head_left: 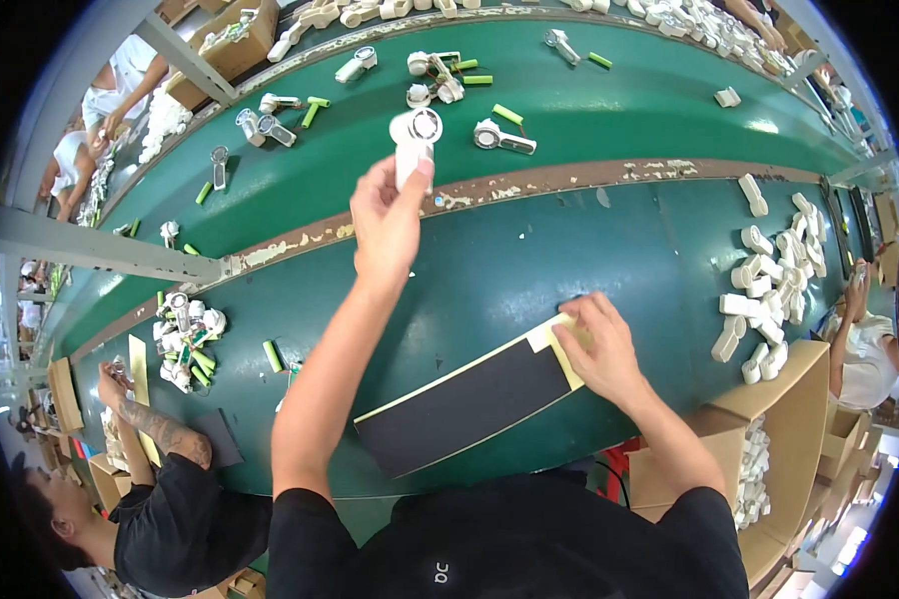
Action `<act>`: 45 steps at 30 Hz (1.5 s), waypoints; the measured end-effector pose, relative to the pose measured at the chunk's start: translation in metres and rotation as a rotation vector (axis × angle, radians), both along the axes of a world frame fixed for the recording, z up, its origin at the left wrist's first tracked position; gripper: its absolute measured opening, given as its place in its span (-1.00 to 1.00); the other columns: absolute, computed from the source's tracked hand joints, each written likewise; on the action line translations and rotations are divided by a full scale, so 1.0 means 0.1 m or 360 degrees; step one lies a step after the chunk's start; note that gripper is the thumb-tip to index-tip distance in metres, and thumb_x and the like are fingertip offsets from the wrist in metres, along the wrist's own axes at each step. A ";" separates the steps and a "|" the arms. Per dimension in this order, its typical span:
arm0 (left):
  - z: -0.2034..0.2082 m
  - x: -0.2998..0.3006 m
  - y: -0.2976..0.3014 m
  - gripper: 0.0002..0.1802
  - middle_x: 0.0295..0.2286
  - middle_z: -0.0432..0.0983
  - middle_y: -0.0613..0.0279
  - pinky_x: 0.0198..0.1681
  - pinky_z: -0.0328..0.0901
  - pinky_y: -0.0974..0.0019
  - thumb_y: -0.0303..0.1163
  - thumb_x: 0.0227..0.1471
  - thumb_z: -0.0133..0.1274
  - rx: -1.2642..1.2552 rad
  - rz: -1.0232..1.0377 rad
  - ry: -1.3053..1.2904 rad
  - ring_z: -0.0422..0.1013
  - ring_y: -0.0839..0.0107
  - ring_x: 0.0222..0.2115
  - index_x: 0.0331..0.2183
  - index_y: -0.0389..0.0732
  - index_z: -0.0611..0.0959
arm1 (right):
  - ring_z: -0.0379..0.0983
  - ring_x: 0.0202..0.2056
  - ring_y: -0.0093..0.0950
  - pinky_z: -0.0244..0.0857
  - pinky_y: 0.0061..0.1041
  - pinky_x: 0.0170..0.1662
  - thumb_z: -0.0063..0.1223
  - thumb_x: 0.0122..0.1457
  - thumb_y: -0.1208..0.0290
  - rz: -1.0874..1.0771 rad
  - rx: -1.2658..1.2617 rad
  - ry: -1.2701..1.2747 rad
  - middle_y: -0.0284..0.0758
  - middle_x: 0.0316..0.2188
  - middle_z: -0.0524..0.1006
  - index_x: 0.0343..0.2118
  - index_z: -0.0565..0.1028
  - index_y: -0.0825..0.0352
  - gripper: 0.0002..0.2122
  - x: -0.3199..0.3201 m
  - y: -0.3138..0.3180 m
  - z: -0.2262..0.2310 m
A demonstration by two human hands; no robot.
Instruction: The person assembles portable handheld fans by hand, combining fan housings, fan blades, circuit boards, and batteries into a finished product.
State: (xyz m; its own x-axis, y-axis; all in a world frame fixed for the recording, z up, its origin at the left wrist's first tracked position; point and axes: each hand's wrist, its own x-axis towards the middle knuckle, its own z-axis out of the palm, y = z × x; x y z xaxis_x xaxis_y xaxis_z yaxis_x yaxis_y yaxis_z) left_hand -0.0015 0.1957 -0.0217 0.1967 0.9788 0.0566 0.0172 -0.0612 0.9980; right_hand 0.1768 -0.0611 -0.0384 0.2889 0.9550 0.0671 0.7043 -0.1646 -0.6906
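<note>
A white handheld fan part with a round head (417,128) is held up over the near edge of the green belt by my left hand (388,228). My fingers and thumb wrap its handle. On the dark green table, my right hand (606,351) has its fingers curled at the right end of a long black sheet (464,404) with pale yellow backing. Thumb and fingers close on the backing's corner, beside a small bare notch in the black. Whether a small piece is between those fingertips is hidden.
Fan parts with green batteries (440,75) are scattered on the green belt (629,110). White casings (769,275) are piled at the right, above a cardboard box (799,449). At the left, a co-worker (175,519) sits near a heap of wired parts (185,334). A metal post (100,245) juts in.
</note>
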 end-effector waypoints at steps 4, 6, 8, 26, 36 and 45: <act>-0.23 0.10 0.90 -0.43 -0.22 0.51 -0.02 -0.12 0.37 0.12 0.01 0.03 0.30 0.0392 0.0326 0.0701 0.46 0.16 -0.26 -0.10 -0.28 0.71 | 0.38 -0.28 -0.19 0.21 -0.24 -0.23 0.26 0.05 0.51 0.0027 0.0349 -0.0405 -0.23 -0.32 0.45 -0.26 0.50 0.30 -0.80 -0.10 0.05 -0.22; -0.30 0.20 1.38 -0.41 -0.19 0.52 -0.08 -0.07 0.37 0.05 0.03 0.01 0.28 0.0526 0.0405 0.0881 0.47 0.05 -0.20 -0.10 -0.27 0.71 | 0.38 -0.29 -0.20 0.21 -0.24 -0.24 0.26 0.05 0.50 0.0043 0.0325 -0.0388 -0.24 -0.32 0.45 -0.26 0.50 0.30 -0.80 -0.11 0.06 -0.22; -0.40 0.25 1.90 -0.37 -0.15 0.52 -0.16 0.04 0.36 -0.03 0.05 0.02 0.22 0.0494 0.0348 0.1159 0.45 -0.10 -0.09 -0.07 -0.29 0.68 | 0.39 -0.30 -0.21 0.21 -0.25 -0.24 0.27 0.04 0.49 0.0082 0.0304 -0.0367 -0.24 -0.32 0.45 -0.26 0.50 0.29 -0.79 -0.14 0.07 -0.24; -1.10 0.54 2.55 -0.55 -0.17 0.57 0.05 -0.17 0.42 0.29 -0.25 0.25 0.13 0.0812 -0.0041 0.0880 0.54 0.38 -0.35 0.07 -0.32 0.59 | 0.34 -0.30 -0.29 0.19 -0.28 -0.26 0.19 0.10 0.42 -0.0013 0.0285 -0.0391 -0.30 -0.38 0.34 -0.32 0.41 0.23 -0.83 -0.05 -0.02 -0.30; 0.86 -0.34 -0.49 -0.73 -0.17 0.50 0.11 -0.19 0.44 0.34 -0.65 0.16 0.00 0.1077 -0.0878 0.0008 0.53 0.40 -0.28 -0.11 -0.27 0.67 | 0.42 -0.22 -0.11 0.27 -0.16 -0.18 0.22 0.00 0.50 0.0020 0.0336 -0.0488 -0.17 -0.32 0.47 -0.24 0.48 0.31 -0.76 -0.06 -0.04 -0.34; 1.89 -0.68 -1.90 -0.76 -0.29 0.57 0.14 -0.44 0.41 0.32 -0.48 0.01 0.24 0.1095 -0.0772 -0.0627 0.49 0.28 -0.43 -0.22 -0.29 0.77 | 0.34 -0.35 -0.26 0.20 -0.26 -0.26 0.19 0.13 0.50 0.0083 0.0428 -0.0515 -0.26 -0.38 0.42 -0.25 0.49 0.33 -0.85 -0.17 0.04 -0.39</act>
State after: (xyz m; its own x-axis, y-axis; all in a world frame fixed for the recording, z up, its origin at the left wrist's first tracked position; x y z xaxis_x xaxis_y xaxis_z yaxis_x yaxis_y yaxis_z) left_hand -0.0692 0.0061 0.1676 0.4188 0.5207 0.7439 -0.4977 -0.5536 0.6677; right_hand 0.1601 -0.0573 -0.0771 0.1636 0.9039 0.3951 0.8944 0.0331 -0.4461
